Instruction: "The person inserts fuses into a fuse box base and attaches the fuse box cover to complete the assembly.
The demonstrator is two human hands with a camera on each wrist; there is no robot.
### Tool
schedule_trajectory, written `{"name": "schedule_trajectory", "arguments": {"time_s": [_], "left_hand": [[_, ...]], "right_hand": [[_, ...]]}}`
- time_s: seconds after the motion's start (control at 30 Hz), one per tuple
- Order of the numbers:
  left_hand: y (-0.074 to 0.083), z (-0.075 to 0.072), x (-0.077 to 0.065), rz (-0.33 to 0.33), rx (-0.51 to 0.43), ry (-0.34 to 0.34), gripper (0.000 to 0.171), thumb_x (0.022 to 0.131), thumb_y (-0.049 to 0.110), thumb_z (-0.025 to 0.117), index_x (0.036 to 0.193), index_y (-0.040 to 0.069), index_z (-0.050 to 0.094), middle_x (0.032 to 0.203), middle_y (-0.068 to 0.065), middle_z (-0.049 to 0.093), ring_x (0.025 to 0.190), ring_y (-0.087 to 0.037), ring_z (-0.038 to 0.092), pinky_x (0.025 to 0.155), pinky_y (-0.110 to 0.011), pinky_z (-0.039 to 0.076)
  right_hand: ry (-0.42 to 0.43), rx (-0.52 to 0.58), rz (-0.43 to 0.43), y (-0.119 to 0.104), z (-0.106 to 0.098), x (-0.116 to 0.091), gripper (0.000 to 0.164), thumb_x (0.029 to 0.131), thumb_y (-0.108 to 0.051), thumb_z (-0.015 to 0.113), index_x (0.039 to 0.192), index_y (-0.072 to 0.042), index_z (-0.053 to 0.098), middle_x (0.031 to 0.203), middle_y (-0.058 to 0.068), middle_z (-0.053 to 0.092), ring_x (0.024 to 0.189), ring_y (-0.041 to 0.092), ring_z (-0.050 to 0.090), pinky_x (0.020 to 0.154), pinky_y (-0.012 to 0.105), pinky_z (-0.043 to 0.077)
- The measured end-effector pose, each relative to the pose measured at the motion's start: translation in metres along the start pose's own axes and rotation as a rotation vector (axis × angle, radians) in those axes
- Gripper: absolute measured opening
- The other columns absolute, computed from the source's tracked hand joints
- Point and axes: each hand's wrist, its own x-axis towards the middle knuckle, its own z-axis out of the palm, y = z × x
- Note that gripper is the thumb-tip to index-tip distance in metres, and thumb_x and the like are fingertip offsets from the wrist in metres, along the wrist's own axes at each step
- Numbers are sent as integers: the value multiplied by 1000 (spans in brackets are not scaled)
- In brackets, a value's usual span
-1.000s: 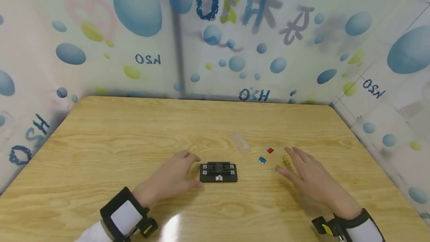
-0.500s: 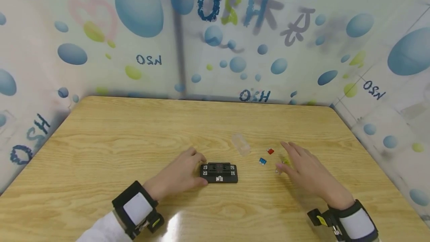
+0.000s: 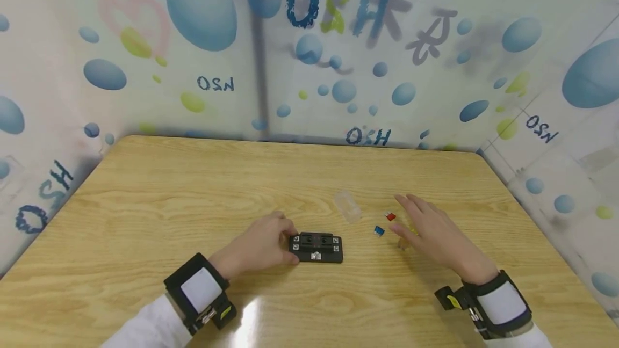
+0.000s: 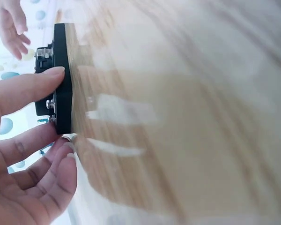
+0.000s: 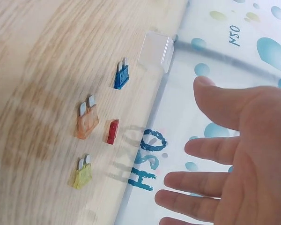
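My left hand [image 3: 261, 247] grips the left end of a black fuse block [image 3: 304, 256] lying on the table. In the left wrist view, the thumb presses one long edge of the block while the index finger touches its end. Metal screw terminals show on the block. My right hand [image 3: 437, 238] hovers with spread fingers over small blade fuses, holding nothing. The right wrist view shows these apart on the wood: a blue fuse [image 5: 122, 77], an orange fuse [image 5: 87, 123], a red fuse [image 5: 112, 131] and a yellow fuse [image 5: 83, 177]. From the head, the right hand partly hides the yellow one.
A clear plastic cover [image 3: 347, 207] lies behind the blue fuse, between the block and the fuses. The wooden table [image 3: 193, 176] ends at a wall [image 3: 217, 111] printed with blue and green drops. Both wrists wear black straps with cameras.
My left hand has moved slightly right and closed its thumb and fingers on the fuse block's left end. The right hand has drifted left and away from me over the fuses.
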Motion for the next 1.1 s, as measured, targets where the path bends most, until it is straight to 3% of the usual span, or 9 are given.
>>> {"name": "schedule_trajectory", "arguments": {"time_s": [0.4, 0.57, 0.8, 0.93, 1.1], "left_hand": [[2, 0, 5, -32, -41, -23, 58, 69, 30, 86, 117, 4, 65, 103, -5, 61, 89, -15, 54, 82, -37, 50], [1, 0, 7, 15, -47, -11, 50, 69, 26, 87, 110, 4, 69, 101, -4, 63, 88, -14, 54, 82, -36, 49], [0, 0, 10, 30, -44, -13, 47, 67, 26, 87, 106, 5, 71, 97, -1, 63, 85, -13, 54, 78, -33, 48], [-2, -1, 11, 50, -48, -16, 46, 66, 26, 87, 104, 6, 71, 95, -1, 63, 84, -13, 53, 77, -32, 47], [-6, -1, 12, 61, -47, -27, 45, 66, 27, 87, 103, 8, 72, 95, 0, 63, 83, -12, 54, 76, -30, 46]], "right_hand": [[-35, 4, -8, -3, -1, 13, 60, 99, -34, 57, 146, -1, 40, 145, 33, 43, 130, 53, 45, 102, 65, 39], [-49, -22, -32, -8, 0, 21, 56, 97, -30, 60, 142, 0, 46, 141, 30, 49, 126, 49, 50, 100, 63, 42], [-98, -41, -42, -15, 1, 32, 29, 92, -26, 68, 113, -5, 69, 106, 12, 65, 97, 29, 62, 82, 46, 52], [-163, -13, -22, -16, 3, 40, 17, 90, -25, 70, 97, -9, 70, 87, 3, 66, 77, 15, 58, 67, 33, 50], [-229, 41, -6, -15, 12, 49, 15, 89, -24, 72, 93, -10, 67, 80, -1, 64, 68, 10, 52, 62, 28, 44]]}}
